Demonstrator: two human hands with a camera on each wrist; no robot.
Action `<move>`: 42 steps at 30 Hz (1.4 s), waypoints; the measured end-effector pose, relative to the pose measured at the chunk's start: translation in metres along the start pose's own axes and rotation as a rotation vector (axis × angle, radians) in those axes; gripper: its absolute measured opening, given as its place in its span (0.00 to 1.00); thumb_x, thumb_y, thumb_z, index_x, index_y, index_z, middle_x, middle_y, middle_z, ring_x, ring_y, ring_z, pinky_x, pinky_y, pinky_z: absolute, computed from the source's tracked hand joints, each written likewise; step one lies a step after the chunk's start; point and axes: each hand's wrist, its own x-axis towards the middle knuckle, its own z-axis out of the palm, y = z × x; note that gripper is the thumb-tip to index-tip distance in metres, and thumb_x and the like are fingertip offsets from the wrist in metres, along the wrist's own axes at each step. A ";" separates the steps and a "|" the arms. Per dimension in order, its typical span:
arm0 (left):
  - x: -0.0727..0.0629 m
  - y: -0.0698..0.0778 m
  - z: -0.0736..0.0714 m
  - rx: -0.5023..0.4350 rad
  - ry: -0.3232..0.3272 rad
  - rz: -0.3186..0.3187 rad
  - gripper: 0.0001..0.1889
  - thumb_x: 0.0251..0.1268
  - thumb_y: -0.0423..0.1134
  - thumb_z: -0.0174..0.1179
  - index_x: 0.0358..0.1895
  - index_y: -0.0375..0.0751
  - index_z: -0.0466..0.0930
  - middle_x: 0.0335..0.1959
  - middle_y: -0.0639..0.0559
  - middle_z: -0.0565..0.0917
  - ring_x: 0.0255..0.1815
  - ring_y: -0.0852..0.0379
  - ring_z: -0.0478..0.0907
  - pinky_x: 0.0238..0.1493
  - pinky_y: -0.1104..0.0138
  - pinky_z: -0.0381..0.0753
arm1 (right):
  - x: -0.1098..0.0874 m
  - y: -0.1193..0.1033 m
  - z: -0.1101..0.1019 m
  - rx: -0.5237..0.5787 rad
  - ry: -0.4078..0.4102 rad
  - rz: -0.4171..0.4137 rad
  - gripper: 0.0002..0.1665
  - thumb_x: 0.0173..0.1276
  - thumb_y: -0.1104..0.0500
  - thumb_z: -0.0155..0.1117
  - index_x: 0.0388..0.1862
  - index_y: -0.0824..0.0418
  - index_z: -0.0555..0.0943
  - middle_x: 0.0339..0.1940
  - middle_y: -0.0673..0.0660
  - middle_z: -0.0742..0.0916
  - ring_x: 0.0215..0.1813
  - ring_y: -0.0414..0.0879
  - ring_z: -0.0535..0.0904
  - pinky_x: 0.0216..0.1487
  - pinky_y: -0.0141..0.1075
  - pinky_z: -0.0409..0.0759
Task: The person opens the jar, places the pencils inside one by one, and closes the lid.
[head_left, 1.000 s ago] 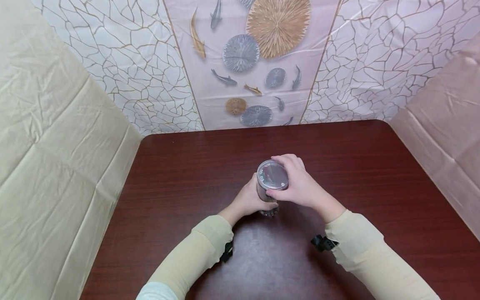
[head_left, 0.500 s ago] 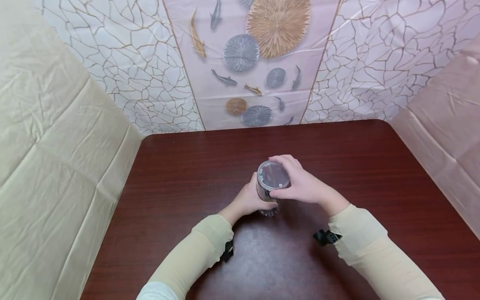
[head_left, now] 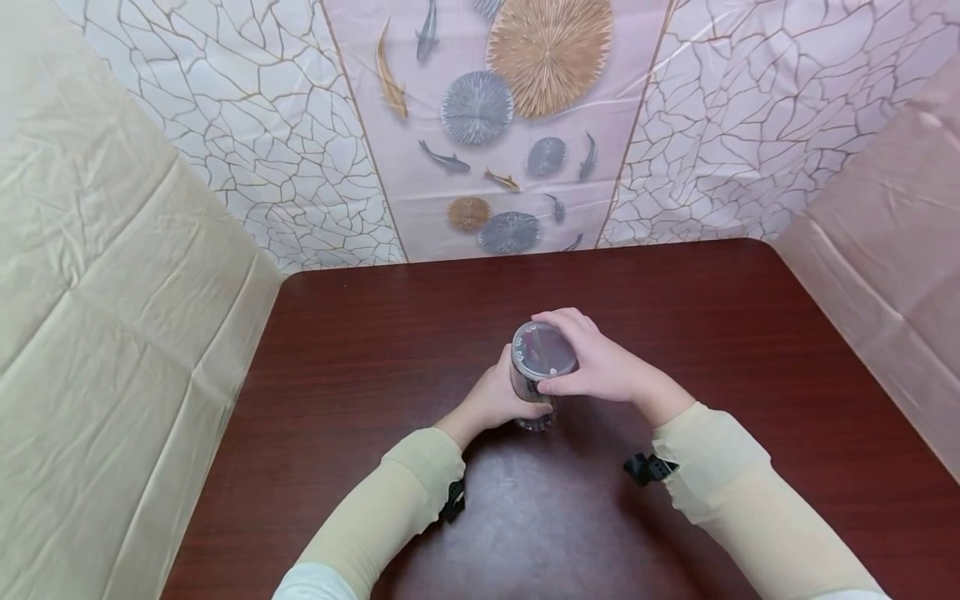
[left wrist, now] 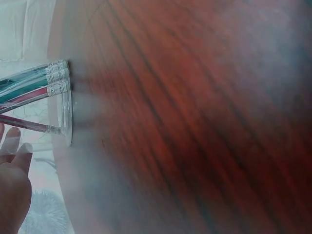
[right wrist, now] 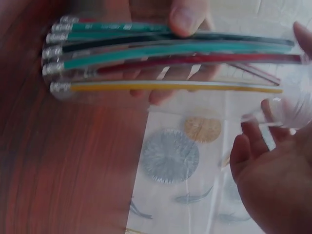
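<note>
A clear round jar [head_left: 521, 385] stands upright on the table under its transparent lid [head_left: 545, 352]. Pencils in green, black, red and yellow [right wrist: 170, 88] fill it; in the left wrist view their eraser ends [left wrist: 57, 87] sit at the jar's base. My left hand [head_left: 495, 395] grips the jar's lower body, thumb across the near side. From the right, my right hand [head_left: 606, 367] holds the lid by its rim, thumb in front and fingers at the far side. The right wrist view has the right hand [right wrist: 273, 180] around the lid end.
The dark red wooden table [head_left: 375, 333] reaches back to a patterned cloth [head_left: 480, 225] with fish and round motifs. Pale cloth walls [head_left: 150, 317] flank it on both sides. Black wrist devices [head_left: 649, 468] hang below the sleeves.
My right hand has turned slightly around the lid: its far fingertips moved left and its thumb a little right. The left hand keeps its hold on the jar.
</note>
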 end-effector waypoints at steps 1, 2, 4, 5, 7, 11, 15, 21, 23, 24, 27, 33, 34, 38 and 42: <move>0.000 -0.001 0.000 -0.005 -0.001 -0.001 0.45 0.36 0.50 0.76 0.59 0.46 0.59 0.50 0.54 0.76 0.48 0.59 0.74 0.50 0.64 0.73 | 0.000 0.001 0.000 0.004 -0.004 -0.003 0.48 0.49 0.51 0.76 0.66 0.56 0.63 0.60 0.55 0.68 0.62 0.52 0.59 0.58 0.49 0.64; 0.000 -0.001 0.000 -0.008 0.000 -0.001 0.45 0.36 0.50 0.76 0.59 0.47 0.59 0.50 0.54 0.76 0.48 0.59 0.74 0.50 0.64 0.73 | 0.001 0.001 0.001 0.003 0.002 -0.004 0.48 0.48 0.51 0.77 0.66 0.57 0.63 0.60 0.55 0.68 0.62 0.52 0.59 0.58 0.49 0.64; -0.001 -0.001 0.001 -0.015 0.007 -0.002 0.46 0.36 0.49 0.76 0.61 0.47 0.57 0.50 0.53 0.76 0.48 0.59 0.74 0.50 0.64 0.73 | 0.001 0.000 0.005 -0.018 0.038 0.008 0.48 0.47 0.51 0.77 0.65 0.58 0.64 0.58 0.56 0.70 0.60 0.52 0.60 0.56 0.48 0.64; -0.001 -0.001 0.001 -0.019 0.011 -0.006 0.47 0.36 0.49 0.76 0.63 0.47 0.57 0.51 0.53 0.76 0.49 0.59 0.74 0.50 0.64 0.73 | 0.001 -0.001 0.008 -0.036 0.066 0.017 0.48 0.46 0.51 0.77 0.64 0.59 0.65 0.56 0.57 0.70 0.59 0.53 0.61 0.55 0.48 0.64; -0.001 0.001 0.002 -0.028 0.017 -0.010 0.50 0.36 0.49 0.76 0.65 0.48 0.55 0.52 0.52 0.76 0.49 0.59 0.74 0.50 0.64 0.73 | 0.000 -0.005 0.013 -0.087 0.132 0.047 0.47 0.45 0.51 0.77 0.63 0.61 0.66 0.53 0.58 0.72 0.55 0.54 0.62 0.52 0.47 0.65; 0.000 0.005 0.001 -0.025 0.026 -0.011 0.51 0.36 0.49 0.76 0.67 0.47 0.54 0.53 0.52 0.76 0.50 0.59 0.73 0.51 0.64 0.72 | -0.001 -0.016 0.020 -0.165 0.229 0.121 0.48 0.43 0.48 0.77 0.61 0.63 0.66 0.50 0.61 0.72 0.53 0.56 0.63 0.48 0.48 0.66; 0.001 0.006 0.000 -0.003 0.024 -0.002 0.49 0.36 0.49 0.76 0.65 0.46 0.57 0.52 0.53 0.76 0.50 0.60 0.73 0.52 0.65 0.72 | -0.004 -0.021 0.021 -0.185 0.240 0.176 0.50 0.44 0.46 0.76 0.63 0.63 0.65 0.52 0.62 0.72 0.54 0.57 0.62 0.48 0.49 0.67; 0.001 0.006 0.002 -0.004 0.019 0.010 0.49 0.36 0.48 0.76 0.65 0.46 0.57 0.52 0.53 0.76 0.50 0.60 0.74 0.52 0.65 0.72 | -0.016 -0.020 0.018 -0.170 0.253 0.159 0.49 0.47 0.48 0.75 0.65 0.66 0.64 0.52 0.63 0.72 0.55 0.57 0.62 0.50 0.49 0.68; 0.001 0.005 0.002 -0.005 0.019 0.007 0.49 0.36 0.48 0.76 0.65 0.47 0.57 0.52 0.54 0.76 0.50 0.60 0.74 0.52 0.64 0.72 | -0.020 -0.018 0.016 -0.162 0.270 0.135 0.47 0.48 0.50 0.75 0.63 0.67 0.65 0.50 0.62 0.73 0.54 0.57 0.63 0.51 0.48 0.67; 0.001 0.005 0.002 -0.006 0.018 0.003 0.48 0.36 0.48 0.76 0.64 0.47 0.57 0.52 0.54 0.76 0.50 0.60 0.74 0.52 0.65 0.72 | -0.021 -0.017 0.016 -0.159 0.279 0.125 0.46 0.48 0.50 0.75 0.63 0.68 0.66 0.50 0.62 0.73 0.54 0.57 0.63 0.51 0.48 0.67; 0.001 0.005 0.002 -0.003 0.015 -0.003 0.48 0.36 0.48 0.76 0.64 0.47 0.57 0.52 0.54 0.76 0.50 0.60 0.73 0.52 0.64 0.72 | -0.025 -0.016 0.015 -0.152 0.302 0.098 0.43 0.48 0.52 0.75 0.59 0.69 0.67 0.49 0.62 0.74 0.53 0.56 0.65 0.52 0.47 0.67; 0.000 0.004 0.002 0.004 0.007 -0.018 0.46 0.36 0.49 0.76 0.61 0.48 0.59 0.50 0.54 0.77 0.49 0.60 0.74 0.51 0.64 0.72 | -0.034 -0.009 0.011 -0.127 0.314 0.085 0.34 0.48 0.56 0.75 0.49 0.67 0.69 0.47 0.61 0.75 0.52 0.54 0.68 0.51 0.45 0.67; 0.000 0.004 0.002 0.004 0.005 -0.020 0.45 0.36 0.49 0.76 0.61 0.48 0.59 0.50 0.55 0.77 0.49 0.60 0.74 0.51 0.64 0.72 | -0.035 -0.007 0.009 -0.119 0.310 0.091 0.33 0.48 0.57 0.76 0.48 0.67 0.69 0.46 0.60 0.75 0.51 0.54 0.68 0.51 0.45 0.67; 0.000 0.004 0.001 -0.002 0.004 -0.019 0.45 0.36 0.49 0.76 0.61 0.48 0.59 0.50 0.55 0.77 0.49 0.60 0.74 0.51 0.63 0.72 | -0.035 0.000 0.002 -0.063 0.273 0.094 0.36 0.47 0.59 0.76 0.51 0.67 0.66 0.49 0.60 0.72 0.54 0.54 0.66 0.53 0.47 0.65; -0.001 0.004 0.001 -0.007 0.010 -0.012 0.47 0.35 0.48 0.77 0.62 0.47 0.58 0.51 0.54 0.77 0.50 0.59 0.74 0.51 0.63 0.72 | -0.025 0.008 -0.002 -0.033 0.179 0.028 0.49 0.46 0.58 0.77 0.63 0.68 0.61 0.59 0.64 0.68 0.59 0.57 0.62 0.58 0.52 0.61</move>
